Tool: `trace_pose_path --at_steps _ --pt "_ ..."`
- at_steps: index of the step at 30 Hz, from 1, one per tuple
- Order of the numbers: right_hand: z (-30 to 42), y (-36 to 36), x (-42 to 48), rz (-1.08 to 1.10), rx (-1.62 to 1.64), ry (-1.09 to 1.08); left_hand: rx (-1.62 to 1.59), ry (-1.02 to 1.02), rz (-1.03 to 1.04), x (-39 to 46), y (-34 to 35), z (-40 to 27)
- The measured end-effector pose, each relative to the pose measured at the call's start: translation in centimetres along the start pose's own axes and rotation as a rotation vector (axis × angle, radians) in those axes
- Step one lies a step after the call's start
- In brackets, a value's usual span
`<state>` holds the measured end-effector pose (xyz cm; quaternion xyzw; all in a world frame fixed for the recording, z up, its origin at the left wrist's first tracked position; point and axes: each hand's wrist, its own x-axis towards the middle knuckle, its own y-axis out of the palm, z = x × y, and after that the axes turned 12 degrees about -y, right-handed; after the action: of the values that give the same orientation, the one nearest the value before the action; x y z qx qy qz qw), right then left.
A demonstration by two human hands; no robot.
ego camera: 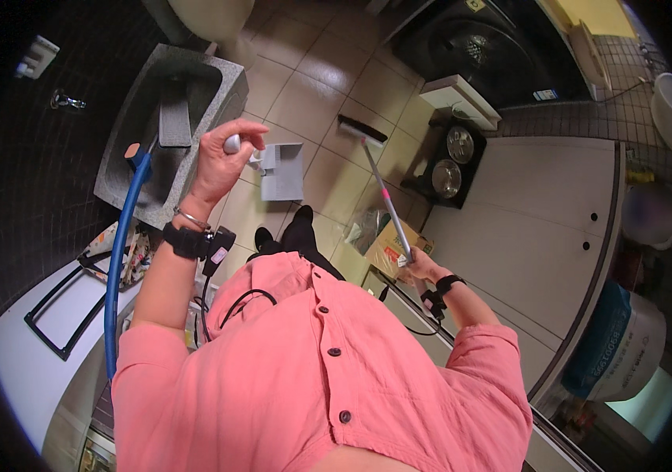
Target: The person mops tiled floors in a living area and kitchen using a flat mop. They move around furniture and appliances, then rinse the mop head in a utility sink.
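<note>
My left hand (224, 159) is closed around the grey handle top of a long-handled dustpan. The light grey dustpan (284, 172) lies on the tiled floor below that hand, beside the sink. In my right hand (423, 265) is the grey and pink handle of a broom (388, 200), which slants away to the floor. The broom's head, with dark bristles (363, 127), is on the tiles beyond the dustpan and to its right, apart from it. My feet in black shoes stand just behind the dustpan.
A grey speckled stone sink (233, 88) with a blue hose (119, 259) stands at left. At right are a black stand with two metal bowls (447, 178), white cabinets (525, 236), a cardboard box (392, 251) and a clear plastic bag (365, 230). A black front-loading washing machine (489, 53) stands ahead.
</note>
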<state>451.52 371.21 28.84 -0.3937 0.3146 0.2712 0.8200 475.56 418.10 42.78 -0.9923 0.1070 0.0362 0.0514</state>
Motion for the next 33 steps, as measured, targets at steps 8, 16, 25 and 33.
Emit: trace_pose_path --at_steps 8,16,25,33 --pt "1.9 -2.7 1.7 -0.251 -0.379 0.320 0.013 0.032 -0.121 -1.3 -1.0 -0.2" --pt "2.0 -0.7 1.0 -0.106 -0.382 0.205 -0.029 0.023 -0.193 0.2 0.7 0.0" --pt "4.9 3.0 -6.2 0.087 0.105 -0.059 -0.045 -0.021 -0.140 0.2 1.9 0.3" --pt "6.3 -0.7 -9.7 -0.111 -0.053 0.132 -0.043 -0.077 -0.050 -1.2 0.1 1.0"
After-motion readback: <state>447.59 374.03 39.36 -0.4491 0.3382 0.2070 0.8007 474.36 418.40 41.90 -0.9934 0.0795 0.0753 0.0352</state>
